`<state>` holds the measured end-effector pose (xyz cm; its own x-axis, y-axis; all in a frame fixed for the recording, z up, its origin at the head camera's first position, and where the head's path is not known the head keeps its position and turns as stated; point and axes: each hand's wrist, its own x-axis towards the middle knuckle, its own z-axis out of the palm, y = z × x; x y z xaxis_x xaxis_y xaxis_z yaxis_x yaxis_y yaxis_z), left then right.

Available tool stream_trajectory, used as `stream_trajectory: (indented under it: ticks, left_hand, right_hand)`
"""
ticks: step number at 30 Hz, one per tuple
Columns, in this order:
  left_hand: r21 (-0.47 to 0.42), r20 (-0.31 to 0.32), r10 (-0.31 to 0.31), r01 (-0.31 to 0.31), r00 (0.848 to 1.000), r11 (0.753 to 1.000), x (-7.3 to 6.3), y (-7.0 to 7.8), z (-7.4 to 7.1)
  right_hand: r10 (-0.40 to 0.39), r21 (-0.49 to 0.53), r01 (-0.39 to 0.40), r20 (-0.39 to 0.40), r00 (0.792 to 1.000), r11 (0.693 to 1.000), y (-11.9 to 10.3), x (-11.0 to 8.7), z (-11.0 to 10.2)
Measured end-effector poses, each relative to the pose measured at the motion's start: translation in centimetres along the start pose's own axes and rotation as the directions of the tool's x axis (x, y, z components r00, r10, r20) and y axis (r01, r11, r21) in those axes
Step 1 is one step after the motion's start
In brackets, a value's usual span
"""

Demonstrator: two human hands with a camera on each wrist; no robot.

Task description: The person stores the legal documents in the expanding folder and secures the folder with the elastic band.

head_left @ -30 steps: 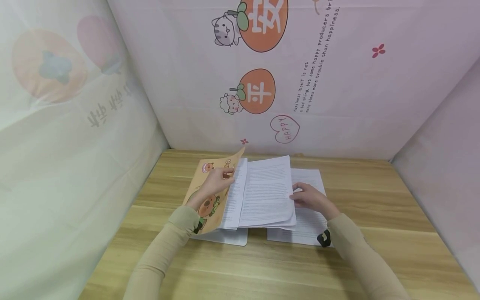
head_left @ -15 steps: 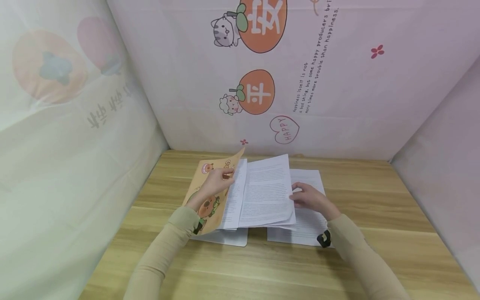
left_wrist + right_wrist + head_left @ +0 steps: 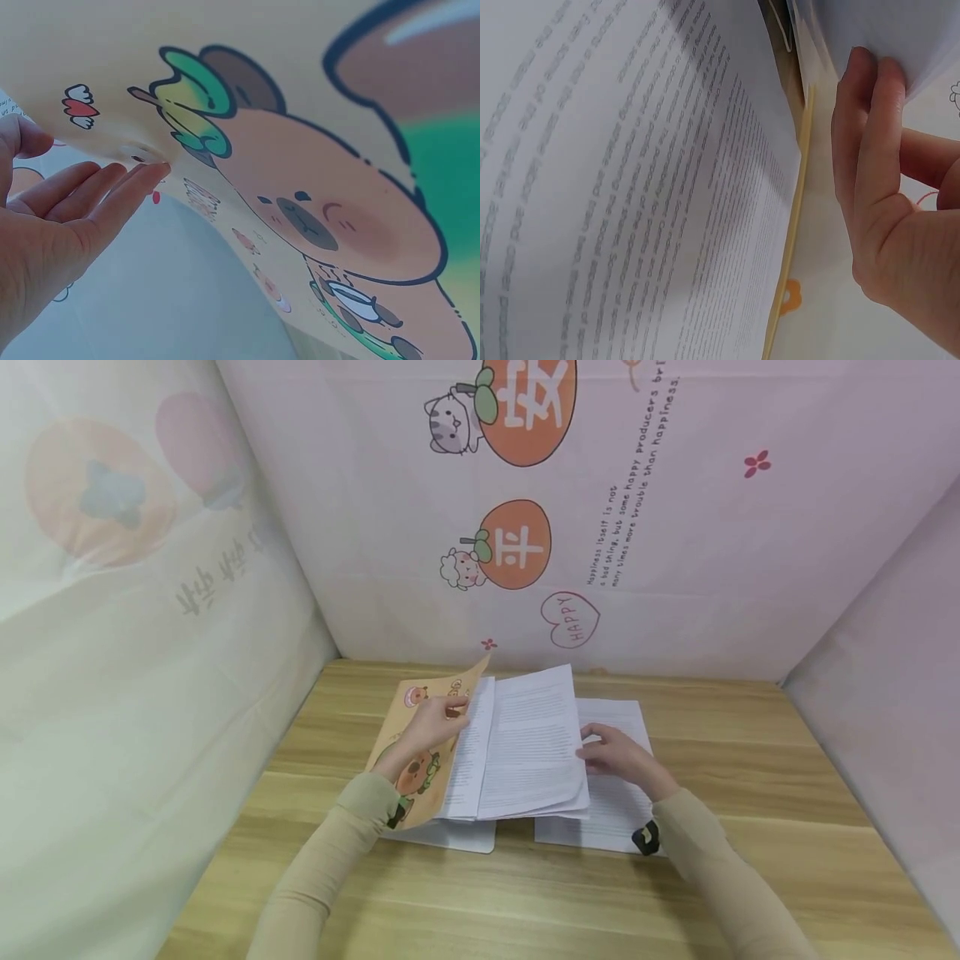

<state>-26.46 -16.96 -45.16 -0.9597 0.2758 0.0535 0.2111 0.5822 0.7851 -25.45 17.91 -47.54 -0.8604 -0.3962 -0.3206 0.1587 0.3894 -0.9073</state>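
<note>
An orange paper folder (image 3: 392, 745) with cartoon capybaras lies at the left, its cover raised and tilted. My left hand (image 3: 430, 725) holds the cover near its free edge; in the left wrist view, the left hand's (image 3: 75, 202) fingers lie against the printed cover (image 3: 247, 180). Inside the folder stand printed paper sheets (image 3: 528, 739), several together, tilted up at the right. My right hand (image 3: 617, 755) pinches their right edge, and the right wrist view has the right hand's (image 3: 892, 165) fingertips on the paper. Another printed sheet (image 3: 618, 818) lies flat beneath that hand.
The wooden table (image 3: 480, 902) reaches around the papers on all sides. A white cloth backdrop (image 3: 675, 610) with cartoon prints rises behind its far edge, with cloth walls at left and right. A pale white flap (image 3: 457, 835) shows under the folder's near edge.
My right hand has shifted slightly left, bringing the right edge of the held sheets with it. The left hand and the folder cover look still.
</note>
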Motion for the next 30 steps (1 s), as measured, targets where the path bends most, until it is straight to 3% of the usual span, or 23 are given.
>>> stream_trajectory:
  ticks: [8,30]
  left_hand:
    - [0.004,0.0,-0.008,0.008,1.0,1.0,-0.1,0.0,0.2]
    - [0.028,-0.011,-0.003,0.004,1.0,1.0,0.2,-0.2,0.0]
  right_hand:
    - [-0.009,0.057,0.009,0.001,1.0,0.998,0.0,0.6,1.0]
    - [0.017,0.03,-0.018,0.044,0.999,0.999,-1.7,2.3,3.2]
